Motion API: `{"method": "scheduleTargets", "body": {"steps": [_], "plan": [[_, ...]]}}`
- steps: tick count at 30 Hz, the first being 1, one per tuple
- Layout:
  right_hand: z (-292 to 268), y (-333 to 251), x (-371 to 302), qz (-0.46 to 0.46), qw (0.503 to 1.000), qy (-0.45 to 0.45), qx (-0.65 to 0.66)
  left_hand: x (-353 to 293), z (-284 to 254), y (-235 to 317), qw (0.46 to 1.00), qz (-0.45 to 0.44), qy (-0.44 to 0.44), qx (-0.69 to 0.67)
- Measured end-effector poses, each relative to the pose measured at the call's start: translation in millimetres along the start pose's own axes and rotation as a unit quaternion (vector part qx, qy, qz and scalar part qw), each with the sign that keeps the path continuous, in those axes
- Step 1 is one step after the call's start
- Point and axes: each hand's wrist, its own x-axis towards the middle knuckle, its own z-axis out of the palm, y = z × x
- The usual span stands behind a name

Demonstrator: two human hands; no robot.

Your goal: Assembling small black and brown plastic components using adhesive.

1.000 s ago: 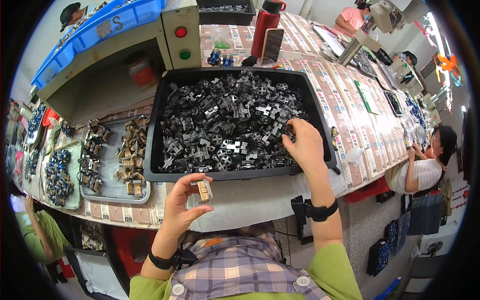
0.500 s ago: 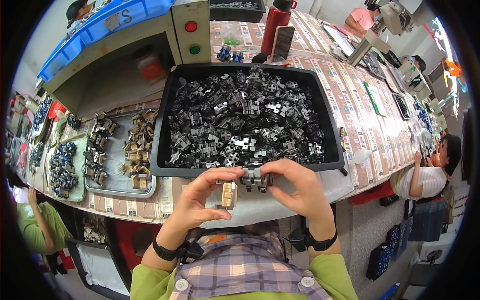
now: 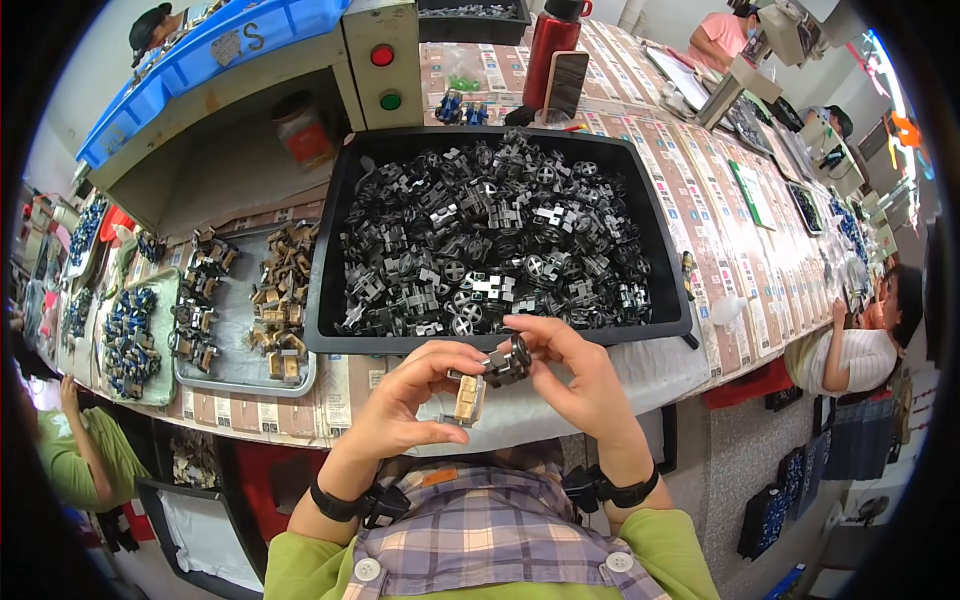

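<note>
My left hand (image 3: 405,402) is closed around a tan block-shaped part (image 3: 468,399) with grey metal at its edges. Between the fingers of my right hand (image 3: 583,385) is a dark metal part with a black wheel (image 3: 507,362). It is tilted, and its left end meets my left fingertips and the top of the tan part; whether the two parts are joined I cannot tell. Both hands are just in front of a black bin (image 3: 672,334) heaped with similar dark wheeled parts (image 3: 490,235).
Left of the bin, a metal tray (image 3: 245,386) carries tan parts and dark assemblies. A smaller tray (image 3: 165,398) beside it has blue-and-silver parts. Behind stand a press-like housing (image 3: 383,25) with red and green buttons, a red bottle (image 3: 550,60) and a phone (image 3: 567,85). Other people sit around.
The dark wheeled part has been turned and tilted, its wheel end now raised. My right hand has shifted slightly left. My left hand still grips the tan part.
</note>
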Motion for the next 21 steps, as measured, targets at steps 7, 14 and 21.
{"method": "scheduleTargets", "body": {"steps": [7,14,21], "plan": [[19.7,17.1,-9.6,0.083,0.938,0.041,0.333,4.2,7.1,2.6,0.987,0.044,0.026,0.15],[18.7,21.9,2.3,0.071,0.948,0.143,0.274,4.5,3.9,-0.7,0.987,0.057,0.013,0.15],[0.2,19.8,44.5,0.012,0.976,0.131,-0.171,-10.8,-10.2,-4.7,0.99,0.02,0.138,0.033]]}}
